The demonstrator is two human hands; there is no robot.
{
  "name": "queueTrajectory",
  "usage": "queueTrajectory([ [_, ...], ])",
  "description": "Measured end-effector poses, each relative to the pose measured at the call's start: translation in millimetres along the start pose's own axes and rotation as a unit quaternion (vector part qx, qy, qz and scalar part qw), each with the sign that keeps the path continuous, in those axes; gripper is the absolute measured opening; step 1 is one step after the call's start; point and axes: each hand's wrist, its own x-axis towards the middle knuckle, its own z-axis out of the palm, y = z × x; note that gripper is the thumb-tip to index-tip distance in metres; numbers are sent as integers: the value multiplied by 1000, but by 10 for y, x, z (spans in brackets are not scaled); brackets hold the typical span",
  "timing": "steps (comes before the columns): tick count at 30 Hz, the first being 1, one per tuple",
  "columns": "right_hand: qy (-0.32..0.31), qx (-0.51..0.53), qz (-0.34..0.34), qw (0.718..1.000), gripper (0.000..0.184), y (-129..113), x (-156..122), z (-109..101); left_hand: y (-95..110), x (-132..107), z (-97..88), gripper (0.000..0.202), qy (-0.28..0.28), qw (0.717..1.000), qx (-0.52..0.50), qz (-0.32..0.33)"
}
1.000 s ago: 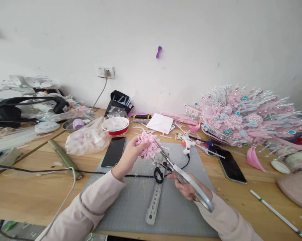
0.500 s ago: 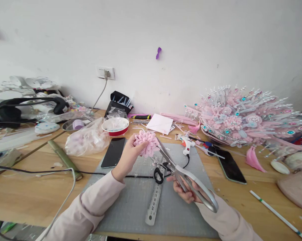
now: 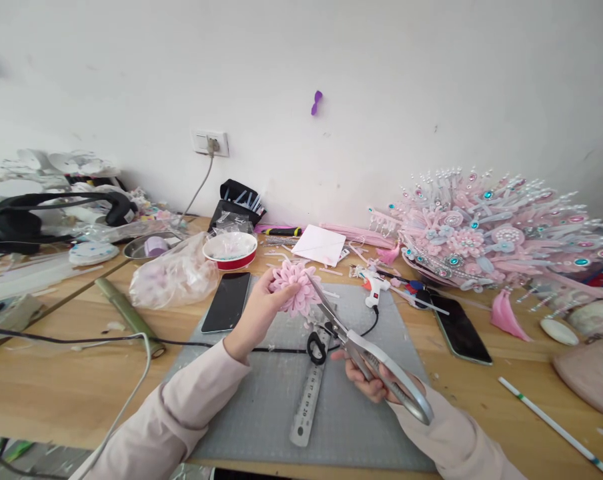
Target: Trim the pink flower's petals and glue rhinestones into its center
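My left hand (image 3: 265, 303) pinches a pink layered flower (image 3: 297, 283) by its left side, thumb on top, above the grey cutting mat (image 3: 251, 420). In my right hand (image 3: 369, 380) are large silver scissors (image 3: 354, 343) with grey handles. Their blades point up and left, and the tip reaches the flower's right petals. Whether the blades are apart at the petals I cannot tell. Below the blades, a steel ruler (image 3: 309, 400) and a small pair of black-handled scissors (image 3: 316, 348) lie on the mat.
A white glue gun (image 3: 376, 291) lies at the mat's upper right, with a phone (image 3: 461, 327) beyond. Left are another phone (image 3: 226, 303), a red-white bowl (image 3: 230, 252), a plastic bag (image 3: 176, 273) and a green tube (image 3: 130, 317). A pink beaded headdress (image 3: 501, 233) fills the right back.
The flower has shifted slightly right, so the scissor tip now overlaps its right petals. Both hands keep their holds, and the scissors have barely moved.
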Motion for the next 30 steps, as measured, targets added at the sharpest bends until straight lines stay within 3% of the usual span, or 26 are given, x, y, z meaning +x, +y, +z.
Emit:
queueTrajectory([
  [22, -10, 3, -3, 1000, 56, -29, 25, 19, -8, -2, -6, 33, -6, 1000, -2, 4],
  [25, 2, -9, 1, 1000, 57, -16, 27, -7, -10, -7, 0, 31, -3, 1000, -3, 4],
  [30, 48, -58, 0, 997, 43, 54, 28, -90, -21, -4, 2, 30, -4, 1000, -14, 4],
])
